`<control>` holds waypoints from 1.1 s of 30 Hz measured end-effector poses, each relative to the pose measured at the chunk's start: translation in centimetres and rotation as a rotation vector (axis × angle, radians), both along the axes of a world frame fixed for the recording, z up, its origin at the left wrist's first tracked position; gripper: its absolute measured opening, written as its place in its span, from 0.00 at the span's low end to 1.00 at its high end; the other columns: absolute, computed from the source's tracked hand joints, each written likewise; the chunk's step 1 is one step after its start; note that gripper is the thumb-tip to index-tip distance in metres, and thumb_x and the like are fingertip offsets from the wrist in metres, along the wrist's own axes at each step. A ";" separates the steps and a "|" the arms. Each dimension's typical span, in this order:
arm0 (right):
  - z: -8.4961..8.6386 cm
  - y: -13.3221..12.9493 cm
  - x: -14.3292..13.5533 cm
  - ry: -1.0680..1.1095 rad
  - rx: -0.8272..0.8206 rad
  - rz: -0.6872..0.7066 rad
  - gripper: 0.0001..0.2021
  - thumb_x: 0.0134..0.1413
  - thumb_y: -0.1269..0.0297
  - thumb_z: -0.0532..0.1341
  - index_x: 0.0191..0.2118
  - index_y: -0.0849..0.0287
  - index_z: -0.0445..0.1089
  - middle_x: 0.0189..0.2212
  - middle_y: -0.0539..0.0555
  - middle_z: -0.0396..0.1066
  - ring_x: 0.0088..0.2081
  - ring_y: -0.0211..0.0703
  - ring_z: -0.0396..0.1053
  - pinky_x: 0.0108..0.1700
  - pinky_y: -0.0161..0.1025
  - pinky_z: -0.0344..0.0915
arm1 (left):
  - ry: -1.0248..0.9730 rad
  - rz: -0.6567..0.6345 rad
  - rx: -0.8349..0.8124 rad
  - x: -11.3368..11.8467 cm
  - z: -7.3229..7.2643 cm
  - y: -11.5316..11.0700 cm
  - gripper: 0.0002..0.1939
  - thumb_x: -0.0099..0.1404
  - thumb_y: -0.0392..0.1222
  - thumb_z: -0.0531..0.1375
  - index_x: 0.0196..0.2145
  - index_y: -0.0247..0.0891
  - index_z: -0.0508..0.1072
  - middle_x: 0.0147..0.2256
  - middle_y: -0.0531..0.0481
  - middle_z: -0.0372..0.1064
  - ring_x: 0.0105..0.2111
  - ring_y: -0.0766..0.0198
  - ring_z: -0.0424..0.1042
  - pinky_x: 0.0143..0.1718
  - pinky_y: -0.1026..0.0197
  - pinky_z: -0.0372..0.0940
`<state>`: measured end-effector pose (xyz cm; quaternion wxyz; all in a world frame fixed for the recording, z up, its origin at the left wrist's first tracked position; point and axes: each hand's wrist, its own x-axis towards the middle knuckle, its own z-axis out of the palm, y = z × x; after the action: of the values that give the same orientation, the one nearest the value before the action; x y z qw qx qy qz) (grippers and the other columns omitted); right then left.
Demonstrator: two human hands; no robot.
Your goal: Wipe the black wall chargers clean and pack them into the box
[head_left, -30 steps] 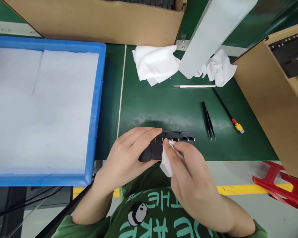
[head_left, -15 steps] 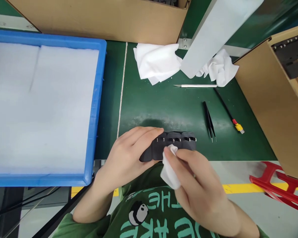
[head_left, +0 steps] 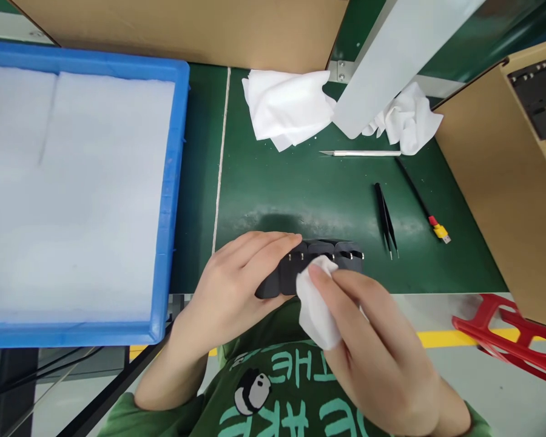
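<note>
Plainly, the green table (head_left: 273, 188) is the largest thing before us, and at its left we have a blue tray (head_left: 167, 182). One cardboard box (head_left: 186, 30) stands at the far side, another cardboard box (head_left: 505, 200) at the right, and a pale post (head_left: 404, 67) slants between them. Nearer, our left hand (head_left: 232, 282) has its fingers wrapped round the left end of a segmented black strip (head_left: 291, 276), in the middle of the table's near edge; our right hand (head_left: 377, 346) pinches a small white wipe (head_left: 318, 312) between thumb and fingers. The wipe covers some of the strip, though we cannot tell whether it presses on it. Farther off, we see a folded white cloth (head_left: 289, 109) left of the post's lower end and a crumpled white cloth (head_left: 414, 121) right of it. On the near side of these lies a slim knife (head_left: 364, 153), pointing left; to the right are a black cable (head_left: 416, 193) and, smallest, black tweezers (head_left: 385, 215), tips toward us.
</note>
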<state>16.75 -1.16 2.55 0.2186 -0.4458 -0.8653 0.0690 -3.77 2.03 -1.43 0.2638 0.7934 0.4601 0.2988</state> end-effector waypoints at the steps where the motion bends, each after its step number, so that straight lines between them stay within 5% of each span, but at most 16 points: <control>1: -0.3 0.2 -0.4 0.001 0.019 -0.031 0.19 0.59 0.85 0.56 0.55 0.69 0.69 0.44 0.62 0.71 0.46 0.47 0.72 0.48 0.43 0.74 | 0.001 0.000 -0.003 0.0 0.0 0.0 0.24 0.67 0.38 0.63 0.59 0.42 0.65 0.52 0.45 0.75 0.50 0.55 0.75 0.51 0.54 0.71; 7: -0.9 -1.1 -1.2 -0.027 0.046 0.003 0.16 0.60 0.85 0.55 0.53 0.80 0.68 0.41 0.66 0.70 0.40 0.48 0.70 0.37 0.45 0.72 | -0.002 -0.003 -0.006 -0.1 -0.1 -0.1 0.25 0.65 0.34 0.64 0.59 0.39 0.65 0.53 0.44 0.74 0.51 0.57 0.74 0.52 0.56 0.70; 13: -0.4 -1.0 -0.3 0.036 -0.038 0.007 0.18 0.61 0.86 0.53 0.54 0.77 0.69 0.44 0.65 0.69 0.45 0.49 0.70 0.46 0.44 0.72 | -0.001 -0.003 0.000 0.0 0.0 0.0 0.22 0.68 0.37 0.63 0.58 0.42 0.65 0.52 0.45 0.75 0.50 0.55 0.75 0.50 0.54 0.71; 19: -1.7 -1.3 -0.9 0.040 0.052 -0.027 0.20 0.58 0.83 0.59 0.56 0.78 0.68 0.44 0.67 0.70 0.41 0.51 0.71 0.39 0.48 0.73 | 0.007 -0.004 0.008 0.0 0.1 0.0 0.22 0.68 0.36 0.61 0.58 0.41 0.65 0.52 0.44 0.74 0.50 0.55 0.75 0.51 0.54 0.71; 27: -1.7 -0.7 -1.3 0.035 0.068 -0.024 0.19 0.58 0.86 0.55 0.55 0.79 0.67 0.43 0.67 0.69 0.42 0.50 0.70 0.40 0.47 0.74 | 0.020 0.001 0.026 0.0 0.1 0.1 0.21 0.67 0.36 0.63 0.57 0.38 0.67 0.52 0.43 0.74 0.50 0.56 0.75 0.52 0.55 0.70; 33: 0.5 -1.6 2.3 0.094 -0.235 0.084 0.18 0.63 0.81 0.53 0.54 0.67 0.70 0.47 0.60 0.70 0.45 0.44 0.72 0.46 0.39 0.74 | 0.043 0.007 0.031 -0.1 0.0 -0.1 0.22 0.68 0.42 0.64 0.57 0.37 0.67 0.51 0.43 0.75 0.50 0.54 0.75 0.51 0.55 0.71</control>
<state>19.07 -2.79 3.09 0.2018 -0.4280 -0.8580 0.1999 -3.87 1.96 -1.44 0.2406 0.8020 0.4636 0.2896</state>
